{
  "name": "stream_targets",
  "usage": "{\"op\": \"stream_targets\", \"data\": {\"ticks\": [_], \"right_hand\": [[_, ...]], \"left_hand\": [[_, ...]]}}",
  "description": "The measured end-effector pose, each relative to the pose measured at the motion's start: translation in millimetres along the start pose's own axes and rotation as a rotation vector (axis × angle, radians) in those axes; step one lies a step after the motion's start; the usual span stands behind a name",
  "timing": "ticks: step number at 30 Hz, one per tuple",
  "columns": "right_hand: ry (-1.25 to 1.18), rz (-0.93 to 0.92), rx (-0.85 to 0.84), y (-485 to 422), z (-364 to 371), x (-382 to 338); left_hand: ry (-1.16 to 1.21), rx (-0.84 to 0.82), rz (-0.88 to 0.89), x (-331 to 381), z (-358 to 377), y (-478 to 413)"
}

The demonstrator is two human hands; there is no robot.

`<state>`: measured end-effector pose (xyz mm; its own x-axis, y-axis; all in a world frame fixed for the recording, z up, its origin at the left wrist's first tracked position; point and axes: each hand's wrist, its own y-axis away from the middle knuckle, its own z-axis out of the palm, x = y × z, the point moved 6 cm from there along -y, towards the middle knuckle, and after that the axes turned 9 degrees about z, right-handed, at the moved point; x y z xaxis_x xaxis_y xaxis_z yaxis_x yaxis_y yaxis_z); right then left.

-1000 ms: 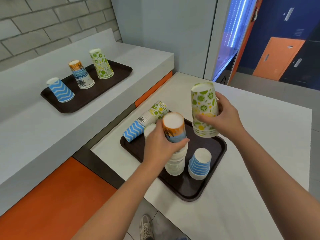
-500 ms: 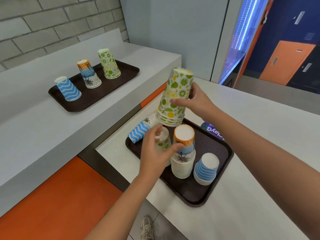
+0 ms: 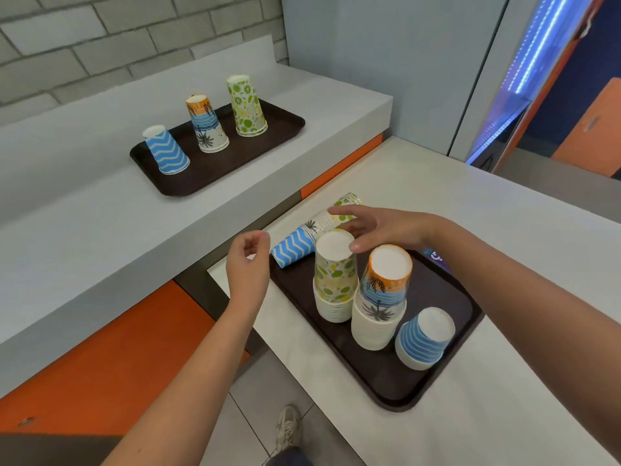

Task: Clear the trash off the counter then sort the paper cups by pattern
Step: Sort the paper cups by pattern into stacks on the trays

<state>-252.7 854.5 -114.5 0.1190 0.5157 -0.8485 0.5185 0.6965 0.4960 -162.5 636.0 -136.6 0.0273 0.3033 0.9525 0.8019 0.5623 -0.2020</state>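
On the near brown tray (image 3: 396,381) stand three upside-down stacks: a lime-patterned stack (image 3: 334,277), a palm-patterned stack (image 3: 381,297) and a blue-striped stack (image 3: 423,338). A mixed stack (image 3: 309,235) of blue zigzag, palm and lime cups lies on its side at the tray's far edge. My right hand (image 3: 376,227) hovers with spread fingers over the lime stack's top, its thumb at the rim, holding nothing. My left hand (image 3: 248,264) hangs beside the lying stack, fingers loosely curled and empty.
A second brown tray (image 3: 215,169) on the raised grey counter carries a blue zigzag cup (image 3: 166,149), a palm cup (image 3: 206,124) and a lime cup (image 3: 247,105), all upside down. A purple sticker (image 3: 437,255) shows beyond the near tray. My shoe (image 3: 289,428) is on the floor below.
My right hand set the lime cups down onto the lime stack and let go. My left hand drew back from that stack to the left.
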Motion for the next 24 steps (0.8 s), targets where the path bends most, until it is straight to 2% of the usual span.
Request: {"op": "stream_targets", "data": {"ticks": [3,6,8,10,14,18,21,24], "right_hand": [[-0.055,-0.024,0.099,-4.7,-17.8,-0.8],[-0.072,-0.055,0.373,-22.3,-43.6,-4.4],[0.03,-0.074,0.521,-39.0,-57.2,-6.8],[0.254,-0.067,0.589,-60.4,-66.5,-6.2],[0.874,-0.059,0.524,-111.4,-69.7,-2.3],[1.275,0.023,0.341,-155.1,-68.1,15.9],[1.49,0.069,0.237,-173.6,-68.5,23.5],[1.594,0.067,0.178,-186.8,-70.5,32.1]], "left_hand": [[-0.05,-0.076,-0.029,-7.8,7.7,-12.0],[-0.125,-0.182,-0.049,-20.2,25.7,-32.1],[-0.177,-0.259,-0.065,-33.3,41.3,-49.9],[-0.272,-0.371,-0.07,-48.2,58.7,-66.7],[-0.511,-0.626,-0.059,-79.2,87.8,-89.3],[-0.782,-0.843,0.02,-111.1,105.5,-97.8],[-0.856,-0.892,0.1,-125.1,111.2,-103.7],[-0.82,-0.887,0.149,-131.9,114.0,-106.3]]}}
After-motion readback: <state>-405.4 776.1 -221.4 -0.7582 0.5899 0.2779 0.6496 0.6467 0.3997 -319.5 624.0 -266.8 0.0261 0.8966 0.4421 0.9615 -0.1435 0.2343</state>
